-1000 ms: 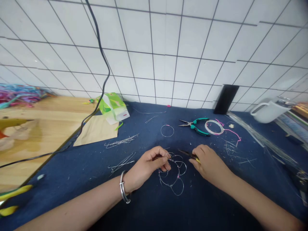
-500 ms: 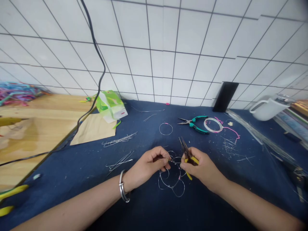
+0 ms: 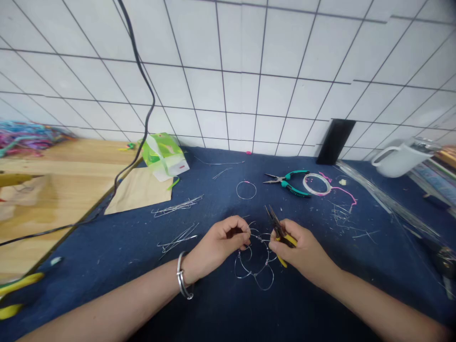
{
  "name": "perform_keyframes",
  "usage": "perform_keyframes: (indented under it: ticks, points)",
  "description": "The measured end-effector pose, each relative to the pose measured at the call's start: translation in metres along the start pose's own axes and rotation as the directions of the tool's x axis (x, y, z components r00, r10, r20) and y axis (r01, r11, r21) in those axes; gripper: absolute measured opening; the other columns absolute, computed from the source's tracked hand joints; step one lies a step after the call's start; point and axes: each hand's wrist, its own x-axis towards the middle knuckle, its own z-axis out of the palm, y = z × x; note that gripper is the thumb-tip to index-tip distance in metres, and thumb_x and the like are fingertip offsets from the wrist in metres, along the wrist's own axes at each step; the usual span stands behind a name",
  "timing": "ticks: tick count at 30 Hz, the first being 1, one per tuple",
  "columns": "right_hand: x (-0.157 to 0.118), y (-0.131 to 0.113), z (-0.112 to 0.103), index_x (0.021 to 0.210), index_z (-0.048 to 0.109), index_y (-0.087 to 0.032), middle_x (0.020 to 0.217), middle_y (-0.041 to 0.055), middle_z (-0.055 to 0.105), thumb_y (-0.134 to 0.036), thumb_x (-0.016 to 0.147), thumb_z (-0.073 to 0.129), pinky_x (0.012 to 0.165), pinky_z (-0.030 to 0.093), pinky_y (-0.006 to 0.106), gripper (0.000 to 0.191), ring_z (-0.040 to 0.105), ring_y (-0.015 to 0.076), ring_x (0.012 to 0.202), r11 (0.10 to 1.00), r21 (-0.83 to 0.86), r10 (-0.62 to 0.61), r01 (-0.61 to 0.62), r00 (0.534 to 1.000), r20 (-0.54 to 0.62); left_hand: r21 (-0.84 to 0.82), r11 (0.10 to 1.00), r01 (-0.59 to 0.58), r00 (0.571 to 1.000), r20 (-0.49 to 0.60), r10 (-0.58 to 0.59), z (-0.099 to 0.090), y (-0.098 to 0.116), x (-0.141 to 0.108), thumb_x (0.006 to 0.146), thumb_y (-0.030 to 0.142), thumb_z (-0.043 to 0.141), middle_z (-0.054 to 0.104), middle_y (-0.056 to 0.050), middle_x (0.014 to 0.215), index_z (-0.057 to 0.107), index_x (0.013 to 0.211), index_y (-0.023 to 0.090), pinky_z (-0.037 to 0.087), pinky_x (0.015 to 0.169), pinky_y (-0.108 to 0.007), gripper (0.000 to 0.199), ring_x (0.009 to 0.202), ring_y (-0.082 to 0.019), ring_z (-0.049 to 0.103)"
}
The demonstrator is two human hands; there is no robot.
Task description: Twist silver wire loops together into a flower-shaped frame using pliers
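Observation:
My left hand (image 3: 228, 240), with a silver bracelet at the wrist, pinches the upper left part of a looped wire shape (image 3: 253, 273). Thin wire loops, like petals, surround its central ring, and small pink beads sit on it. My right hand (image 3: 299, 244) is wrapped round pliers with yellow handles (image 3: 281, 231); their jaws point up and to the left, away from the wire. The right fingertips are beside the right edge of the wire shape; whether they touch it is unclear.
Teal-handled pliers (image 3: 290, 183), a single wire ring (image 3: 246, 190) and a white ring-shaped dish (image 3: 317, 184) lie beyond my hands. Wire pieces (image 3: 178, 206) are at left. A white mug (image 3: 397, 159) and black block (image 3: 335, 141) stand at the back right.
The fingertips of my left and right hands are slightly farther apart. The upper part of the wire shape shows more clearly between them, and the pliers have shifted slightly right.

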Motion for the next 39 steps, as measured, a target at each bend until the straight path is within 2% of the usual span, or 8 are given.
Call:
perform_keyframes:
  ticks: [6, 16, 27, 35, 39]
  points:
    - [-0.0051, -0.0021, 0.0013, 0.08, 0.049, -0.02, 0.074, -0.0032, 0.054, -0.021, 0.075, 0.053, 0.062, 0.041, 0.024, 0.006, 0.049, 0.0103, 0.067, 0.978, -0.198, -0.082, 0.07, 0.995, -0.056, 0.094, 0.995, -0.044, 0.999, -0.021, 0.047, -0.0003, -0.0023, 0.0001, 0.081, 0.017, 0.053, 0.053, 0.002, 0.07, 0.053, 0.08, 0.016, 0.043, 0.063, -0.025, 0.001, 0.064, -0.01, 0.05]
    - [-0.0077, -0.0001, 0.0032, 0.082, 0.047, -0.021, 0.068, -0.0053, 0.05, -0.022, 0.078, 0.049, 0.056, 0.035, 0.023, 0.005, 0.045, 0.0092, 0.06, 0.92, -0.369, -0.134, 0.13, 0.991, 0.016, 0.075, 0.996, -0.054, 0.998, -0.027, 0.056, -0.0001, -0.0047, 0.0007, 0.08, 0.015, 0.053, 0.056, 0.0, 0.075, 0.052, 0.08, 0.016, 0.042, 0.064, -0.025, 0.001, 0.067, -0.01, 0.051]
    - [-0.0067, -0.0011, 0.0056, 0.08, 0.046, -0.02, 0.069, -0.004, 0.053, -0.019, 0.078, 0.047, 0.058, 0.037, 0.024, 0.002, 0.048, 0.0102, 0.063, 0.96, -0.272, -0.054, 0.065, 0.997, 0.046, 0.131, 0.983, -0.127, 0.987, -0.083, 0.139, 0.0014, -0.0023, -0.0012, 0.081, 0.015, 0.053, 0.058, -0.002, 0.08, 0.052, 0.077, 0.015, 0.043, 0.066, -0.026, 0.004, 0.07, -0.011, 0.052]
    - [-0.0043, -0.0013, 0.0024, 0.082, 0.046, -0.02, 0.069, -0.0039, 0.053, -0.021, 0.079, 0.048, 0.059, 0.042, 0.023, 0.004, 0.051, 0.0094, 0.063, 0.999, -0.046, 0.024, -0.021, 0.998, 0.058, 0.223, 0.962, -0.158, 0.977, -0.108, 0.185, 0.0019, -0.0017, -0.0011, 0.08, 0.015, 0.054, 0.057, -0.002, 0.083, 0.052, 0.076, 0.016, 0.041, 0.065, -0.025, 0.004, 0.07, -0.011, 0.05]
    - [-0.002, 0.0001, 0.0016, 0.082, 0.047, -0.019, 0.07, -0.0032, 0.054, -0.022, 0.08, 0.048, 0.06, 0.042, 0.023, 0.004, 0.053, 0.0105, 0.065, 0.997, -0.064, 0.04, -0.038, 0.998, 0.044, 0.243, 0.958, -0.15, 0.98, -0.088, 0.176, 0.0018, -0.0008, -0.0015, 0.079, 0.015, 0.053, 0.057, -0.003, 0.084, 0.052, 0.073, 0.016, 0.041, 0.064, -0.025, 0.007, 0.071, -0.011, 0.051]
